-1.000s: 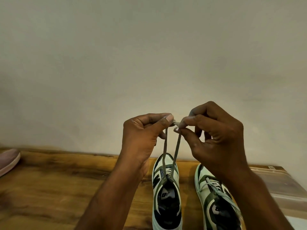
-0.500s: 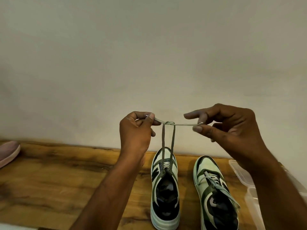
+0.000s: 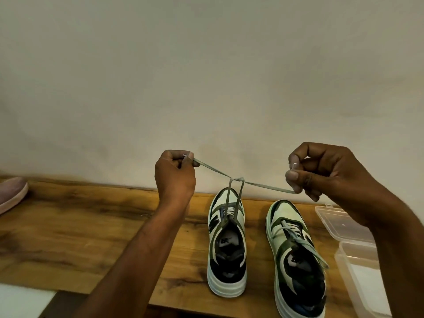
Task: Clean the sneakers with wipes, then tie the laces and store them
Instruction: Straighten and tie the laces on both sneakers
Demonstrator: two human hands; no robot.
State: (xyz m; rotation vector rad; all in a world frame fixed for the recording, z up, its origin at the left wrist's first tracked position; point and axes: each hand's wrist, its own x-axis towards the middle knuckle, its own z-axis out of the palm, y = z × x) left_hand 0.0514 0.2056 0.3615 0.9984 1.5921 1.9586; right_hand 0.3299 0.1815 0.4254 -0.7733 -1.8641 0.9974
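Two pale green, white and black sneakers stand side by side on a wooden surface (image 3: 80, 228), toes toward the wall. The left sneaker (image 3: 227, 244) has its grey lace (image 3: 238, 179) pulled up and crossed in a first knot above the toe. My left hand (image 3: 175, 177) pinches one lace end, my right hand (image 3: 321, 173) pinches the other, and the two ends stretch out sideways from the crossing. The right sneaker (image 3: 296, 258) lies below my right hand, its laces loose across the tongue.
A clear plastic container (image 3: 358, 260) with its lid open stands at the right, close beside the right sneaker. A pinkish shoe (image 3: 11, 193) shows at the far left edge. A plain wall (image 3: 206, 76) rises behind. Something white (image 3: 23, 301) lies at the bottom left.
My hands, close together above the left sneaker a second ago, have drawn apart sideways, and the lace crossing has slid down toward the shoe.
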